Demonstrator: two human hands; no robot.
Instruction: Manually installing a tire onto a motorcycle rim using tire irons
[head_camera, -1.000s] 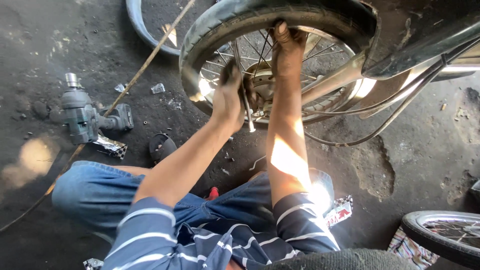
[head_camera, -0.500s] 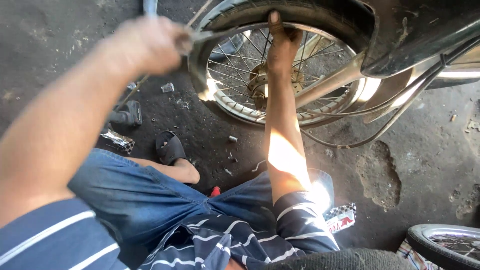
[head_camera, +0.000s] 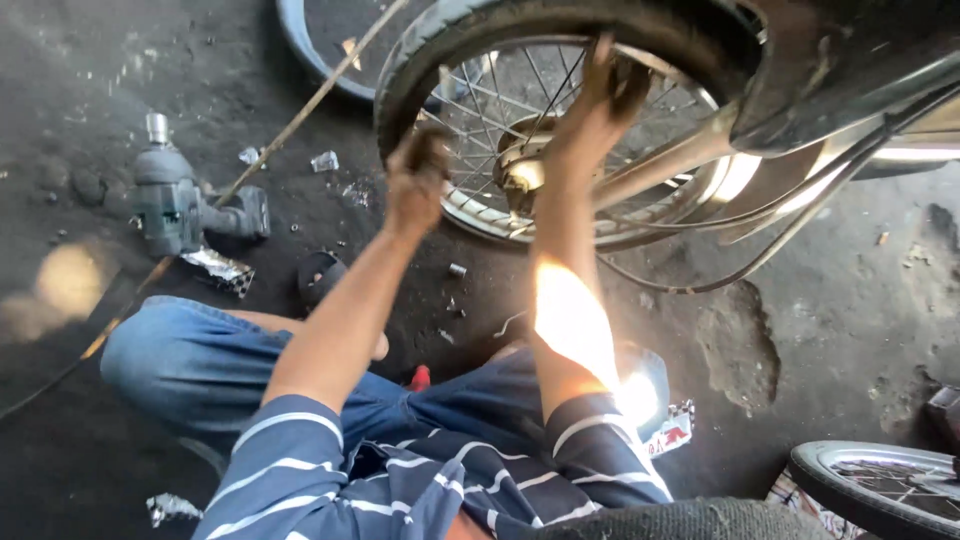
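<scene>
A spoked motorcycle wheel (head_camera: 480, 215) with a black tyre (head_camera: 470, 25) hangs ahead of me, still on the bike. My left hand (head_camera: 418, 178) is a closed fist at the wheel's left side, against the spokes, gripping a thin metal tool (head_camera: 445, 85) that sticks up from it. Higher up, my right hand (head_camera: 600, 95) reaches through the spokes and clutches the inner edge of the tyre. The hub (head_camera: 520, 170) shines between my two forearms. I sit cross-legged in blue jeans and a striped shirt.
A grey impact wrench (head_camera: 165, 200) lies on the dirty concrete at left, with a thin hose (head_camera: 300, 110) running past it. A small black cap (head_camera: 320, 275) and foil scraps lie near my knee. Chrome frame tubes (head_camera: 700, 150) cross right. Another wheel (head_camera: 880, 490) sits bottom right.
My left arm swung up close to the camera with the tool, then came back down to the wheel's left side. My right hand has stayed on the tyre.
</scene>
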